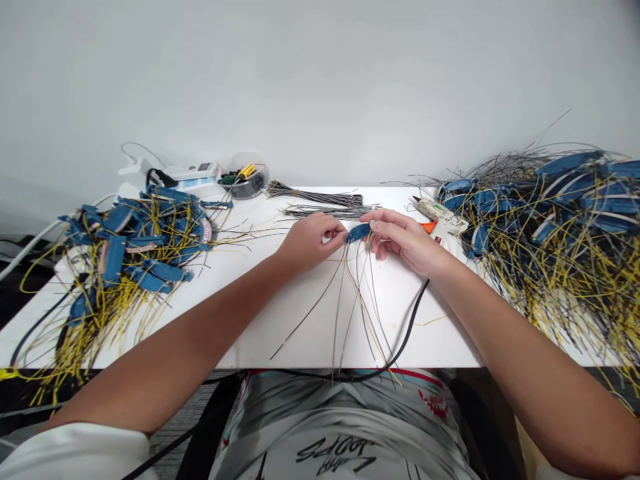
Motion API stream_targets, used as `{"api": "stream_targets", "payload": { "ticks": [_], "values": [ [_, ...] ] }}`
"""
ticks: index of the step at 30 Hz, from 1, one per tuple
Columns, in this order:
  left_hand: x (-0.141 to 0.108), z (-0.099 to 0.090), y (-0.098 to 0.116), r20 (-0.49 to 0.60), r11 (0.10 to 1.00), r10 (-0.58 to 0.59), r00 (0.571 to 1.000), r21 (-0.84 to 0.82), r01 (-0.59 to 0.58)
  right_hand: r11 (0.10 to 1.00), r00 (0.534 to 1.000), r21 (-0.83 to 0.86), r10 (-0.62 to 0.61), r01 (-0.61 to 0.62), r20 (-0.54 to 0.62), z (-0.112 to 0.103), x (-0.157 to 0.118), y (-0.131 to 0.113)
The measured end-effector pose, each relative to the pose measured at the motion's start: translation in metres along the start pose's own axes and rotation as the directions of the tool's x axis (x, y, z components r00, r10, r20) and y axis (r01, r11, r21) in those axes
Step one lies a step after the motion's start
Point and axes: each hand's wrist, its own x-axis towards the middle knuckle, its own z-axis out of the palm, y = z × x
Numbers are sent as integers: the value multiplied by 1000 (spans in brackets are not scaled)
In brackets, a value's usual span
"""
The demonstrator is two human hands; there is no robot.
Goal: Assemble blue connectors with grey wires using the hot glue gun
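Near the middle of the white table, a small curved blue plastic part (359, 233) is held between my two hands. Several thin black, grey and yellow wires (356, 287) hang from it toward the table's front edge. My left hand (320, 239) pinches at its left end, thumb and forefinger together. My right hand (400, 237) grips the right end between thumb and fingers. Just behind the hands lie two bundles of dark wires (320, 197). Close to my right hand rests a white glue gun (440, 217) with an orange trigger.
A heap of blue parts with yellow and black wires (163, 257) covers the table's left side. A larger heap (575, 220) fills the right. At the back left stand a power strip (195, 177) and a round clear container (245, 180) with tools. A black cable (413, 320) runs over the front edge.
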Motion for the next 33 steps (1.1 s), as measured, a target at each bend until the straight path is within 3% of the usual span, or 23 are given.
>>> {"api": "stream_targets", "payload": {
  "ticks": [11, 33],
  "values": [
    [0, -1, 0, 1, 1000, 0, 1000, -25, 0, 1000, 995, 11, -11, 13, -96, 0, 3, -1],
    [1, 1, -2, -10, 1000, 21, 1000, 2, -21, 999, 994, 41, -7, 11, -106, -1, 3, -1]
  ]
}}
